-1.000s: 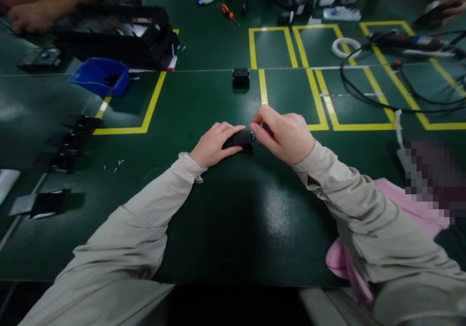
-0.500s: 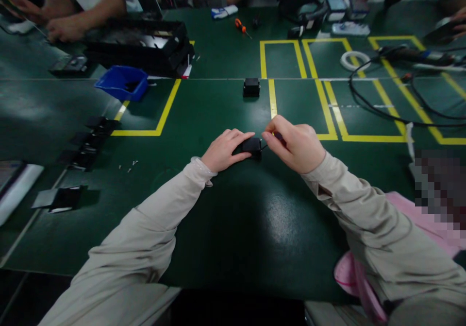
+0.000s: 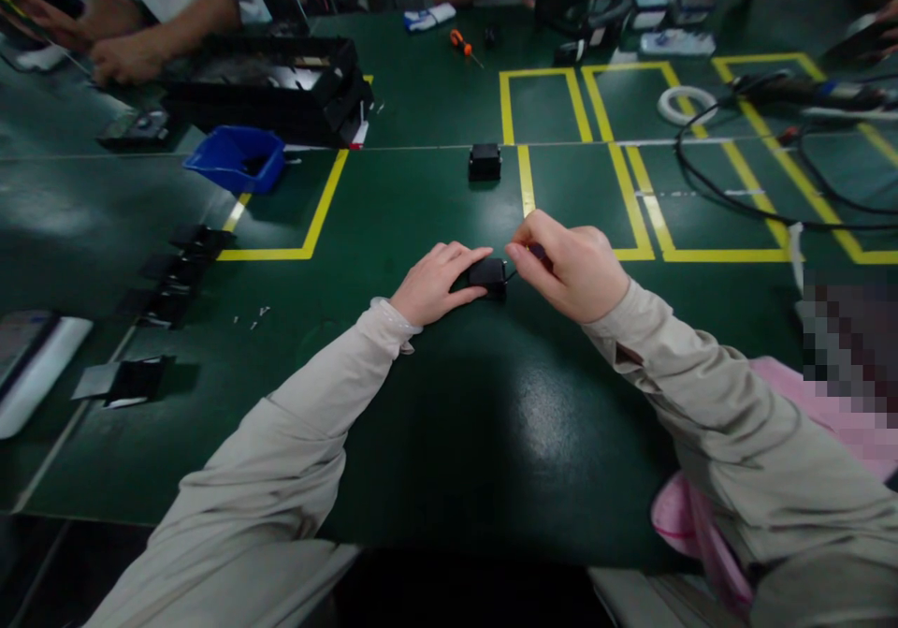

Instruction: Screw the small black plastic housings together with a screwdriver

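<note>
The small black block (image 3: 486,275) lies flat — long axis left-right — left hand (image 3: 439,284) clamping it, right hand (image 3: 572,268) pinching at its right end.

Both arms wear long beige sleeves — loose, creased fabric — with a paler cuff at the left hand (image 3: 439,284).

Head-worn view, down over table (image 3: 435,478)

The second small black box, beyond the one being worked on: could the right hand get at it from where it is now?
Probably yes. The second black box stands alone on bare green table, straight beyond the right hand, with nothing between. That hand is pinched at the near black box, so it would first have to let go.
</note>
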The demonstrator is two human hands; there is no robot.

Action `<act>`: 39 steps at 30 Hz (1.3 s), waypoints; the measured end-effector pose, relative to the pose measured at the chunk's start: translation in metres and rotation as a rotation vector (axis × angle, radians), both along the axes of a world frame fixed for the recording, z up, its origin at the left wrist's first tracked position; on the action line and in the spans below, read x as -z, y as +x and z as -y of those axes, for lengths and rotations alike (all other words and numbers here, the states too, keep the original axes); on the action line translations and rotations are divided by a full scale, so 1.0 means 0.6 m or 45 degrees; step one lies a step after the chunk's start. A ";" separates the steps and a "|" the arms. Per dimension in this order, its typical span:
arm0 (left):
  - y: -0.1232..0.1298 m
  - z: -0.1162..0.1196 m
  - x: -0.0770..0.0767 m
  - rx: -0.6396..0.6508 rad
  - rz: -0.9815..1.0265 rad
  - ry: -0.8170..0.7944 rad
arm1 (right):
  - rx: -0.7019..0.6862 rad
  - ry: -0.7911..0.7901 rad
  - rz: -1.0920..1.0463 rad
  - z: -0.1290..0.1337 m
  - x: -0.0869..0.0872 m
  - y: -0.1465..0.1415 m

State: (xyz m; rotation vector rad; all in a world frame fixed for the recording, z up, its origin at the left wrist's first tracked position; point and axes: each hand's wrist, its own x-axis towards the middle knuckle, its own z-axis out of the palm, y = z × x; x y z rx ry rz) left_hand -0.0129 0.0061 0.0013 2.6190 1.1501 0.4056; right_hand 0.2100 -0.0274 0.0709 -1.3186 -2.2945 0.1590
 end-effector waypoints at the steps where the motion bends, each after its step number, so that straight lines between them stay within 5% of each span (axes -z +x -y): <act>1: 0.000 0.000 0.000 0.000 0.001 -0.001 | 0.000 0.001 0.004 0.000 0.000 0.000; 39: -0.002 -0.003 0.002 0.023 0.001 0.016 | 0.008 -0.002 0.130 -0.003 -0.008 -0.003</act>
